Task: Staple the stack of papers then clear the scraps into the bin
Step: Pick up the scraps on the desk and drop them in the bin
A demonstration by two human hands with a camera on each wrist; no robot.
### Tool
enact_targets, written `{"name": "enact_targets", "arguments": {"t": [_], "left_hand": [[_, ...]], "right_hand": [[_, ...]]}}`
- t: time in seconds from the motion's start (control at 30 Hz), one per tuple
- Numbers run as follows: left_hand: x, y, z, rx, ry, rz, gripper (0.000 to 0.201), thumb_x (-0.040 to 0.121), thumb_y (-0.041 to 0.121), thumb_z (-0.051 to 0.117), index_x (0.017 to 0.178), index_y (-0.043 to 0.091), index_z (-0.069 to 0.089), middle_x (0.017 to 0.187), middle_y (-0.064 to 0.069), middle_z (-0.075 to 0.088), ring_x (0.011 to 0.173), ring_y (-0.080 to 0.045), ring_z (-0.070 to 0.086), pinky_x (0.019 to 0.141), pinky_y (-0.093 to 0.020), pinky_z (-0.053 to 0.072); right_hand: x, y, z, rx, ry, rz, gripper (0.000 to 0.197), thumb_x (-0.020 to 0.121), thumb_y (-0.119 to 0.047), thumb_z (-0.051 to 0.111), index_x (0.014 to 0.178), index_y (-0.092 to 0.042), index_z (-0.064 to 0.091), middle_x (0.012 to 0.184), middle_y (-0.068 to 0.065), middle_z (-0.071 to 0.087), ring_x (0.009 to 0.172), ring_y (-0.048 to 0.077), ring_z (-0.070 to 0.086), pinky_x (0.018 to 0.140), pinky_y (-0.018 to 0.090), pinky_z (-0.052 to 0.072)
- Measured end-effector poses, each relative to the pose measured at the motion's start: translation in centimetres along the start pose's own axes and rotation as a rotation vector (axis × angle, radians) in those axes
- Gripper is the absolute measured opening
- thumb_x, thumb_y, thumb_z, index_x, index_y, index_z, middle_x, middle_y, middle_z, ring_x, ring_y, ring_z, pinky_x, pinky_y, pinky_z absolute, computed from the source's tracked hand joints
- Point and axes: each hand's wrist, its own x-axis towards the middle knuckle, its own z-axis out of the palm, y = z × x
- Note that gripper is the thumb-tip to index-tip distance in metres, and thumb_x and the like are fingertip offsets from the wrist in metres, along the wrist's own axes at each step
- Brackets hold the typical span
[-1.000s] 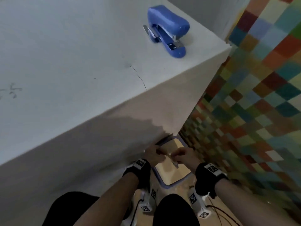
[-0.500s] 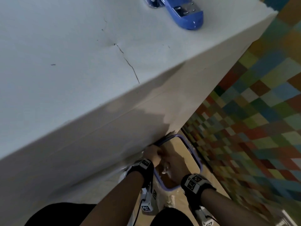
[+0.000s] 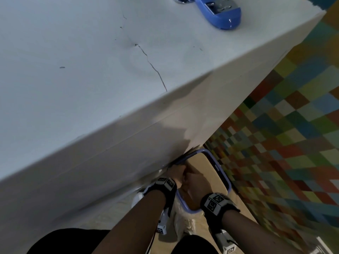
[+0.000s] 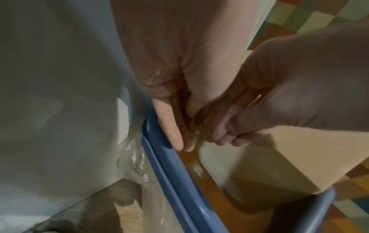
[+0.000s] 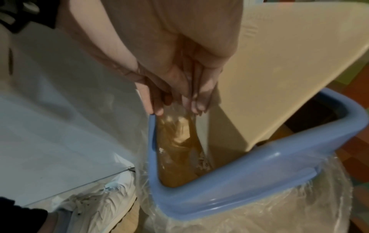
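Note:
The blue-rimmed bin [image 3: 222, 173] stands on the floor under the table's near corner. Both hands hang over its opening, pressed against each other. My left hand [image 3: 176, 173] points its straight fingers [image 4: 175, 134] down at the bin's rim [image 4: 171, 165]. My right hand [image 3: 194, 182] lies against the left palm, its fingers [image 5: 196, 102] also pointing down into the bin. I see no paper in either hand. White paper scraps [image 5: 201, 162] lie deep inside the bin [image 5: 239, 181]. The blue stapler [image 3: 218, 13] sits on the white table [image 3: 73, 70]. No stack of papers is in view.
A clear plastic liner [image 5: 279, 212] is folded over the bin's outside. A cream flap [image 5: 279, 63] slants across the bin's mouth. The table's side panel is close on the left. My white shoe [image 5: 95, 205] stands beside the bin. A multicoloured checked floor [image 3: 275, 125] spreads to the right.
The hands, slightly apart with white bits between them a second ago, have come together palm to palm over the bin. The white bits are gone from them. My head view shifted.

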Motion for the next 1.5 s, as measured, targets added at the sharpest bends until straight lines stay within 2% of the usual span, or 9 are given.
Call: {"name": "enact_targets", "arguments": {"t": [0.1,0.27,0.4,0.47,0.6,0.73,1.0,1.23,1.5], "left_hand": [[-0.1,-0.1,-0.3,0.034,-0.028,0.029,0.024,0.093,0.012,0.046,0.114,0.004,0.054,0.12,-0.016,0.061,0.113,-0.035,0.058,0.093,-0.043,0.049],[-1.6,0.8,-2.7,0.03,-0.022,0.088,0.028,0.089,0.01,0.05,0.113,0.004,0.065,0.117,-0.015,0.067,0.111,-0.032,0.061,0.094,-0.037,0.048],[-4.2,1.5,-5.1,0.04,-0.096,0.068,0.013,0.092,0.021,0.054,0.083,0.015,0.062,0.088,-0.008,0.063,0.09,-0.028,0.062,0.083,-0.037,0.048],[-6.5,2.4,-6.9,0.052,-0.097,0.089,0.011,0.093,0.022,0.052,0.084,0.017,0.055,0.095,-0.01,0.062,0.094,-0.03,0.06,0.079,-0.035,0.043],[-12.8,4.3,-11.2,-0.007,0.016,0.192,0.041,0.093,0.004,0.047,0.133,0.007,0.052,0.131,-0.016,0.059,0.113,-0.032,0.057,0.086,-0.033,0.048],[-20.8,6.5,-14.5,-0.014,0.1,0.273,0.031,0.095,0.017,0.046,0.114,-0.001,0.062,0.085,-0.012,0.074,0.062,-0.017,0.061,0.054,-0.013,0.041],[-38.8,8.8,-20.1,-0.034,0.504,0.473,0.02,0.088,0.021,0.057,0.103,0.015,0.07,0.101,-0.006,0.073,0.091,-0.02,0.066,0.081,-0.023,0.048],[-46.3,-0.3,-26.7,-0.051,0.874,0.073,0.025,0.09,0.014,0.048,0.102,0.016,0.069,0.109,-0.003,0.069,0.102,-0.023,0.063,0.085,-0.026,0.045],[-49.5,-8.3,-27.9,-0.013,0.847,-0.205,0.029,0.092,0.016,0.044,0.109,0.019,0.068,0.118,-0.002,0.065,0.114,-0.022,0.057,0.093,-0.028,0.043]], "right_hand": [[-0.3,0.0,-0.6,0.052,-0.05,-0.005,0.032,0.088,-0.013,0.047,0.06,-0.026,0.036,0.066,-0.01,0.042,0.053,0.007,0.038,0.053,0.023,0.032],[-1.6,-0.5,-2.4,0.107,-0.082,-0.015,0.03,0.091,-0.02,0.051,0.118,-0.01,0.06,0.121,0.009,0.062,0.103,0.026,0.059,0.09,0.034,0.049],[-3.1,-0.8,-4.3,0.137,-0.221,0.052,0.028,0.096,-0.008,0.039,0.116,-0.015,0.057,0.09,0.004,0.063,0.075,0.021,0.059,0.066,0.029,0.043],[-4.0,-0.9,-6.0,0.131,-0.234,0.063,0.035,0.096,-0.008,0.036,0.124,-0.007,0.057,0.121,0.009,0.063,0.108,0.029,0.061,0.085,0.037,0.05],[-8.6,-2.8,-11.2,0.196,-0.088,-0.026,0.031,0.098,-0.012,0.039,0.122,-0.015,0.059,0.125,0.002,0.057,0.108,0.016,0.054,0.088,0.029,0.045],[-15.2,-6.3,-16.9,0.307,0.186,-0.132,0.021,0.096,-0.017,0.049,0.106,-0.015,0.067,0.102,0.003,0.068,0.09,0.014,0.064,0.073,0.02,0.048],[-26.1,-19.5,-25.9,0.604,0.595,-0.43,0.017,0.093,-0.013,0.051,0.096,-0.019,0.068,0.09,0.003,0.068,0.086,0.019,0.064,0.08,0.033,0.053],[-22.9,-32.2,-24.4,-0.046,0.312,-0.582,0.044,0.095,-0.005,0.034,0.136,-0.008,0.049,0.142,0.011,0.044,0.134,0.024,0.041,0.112,0.027,0.027],[-19.1,-38.6,-22.8,-0.517,0.249,-0.44,0.041,0.094,-0.013,0.035,0.132,-0.012,0.049,0.142,0.008,0.037,0.132,0.028,0.034,0.104,0.048,0.033]]}}
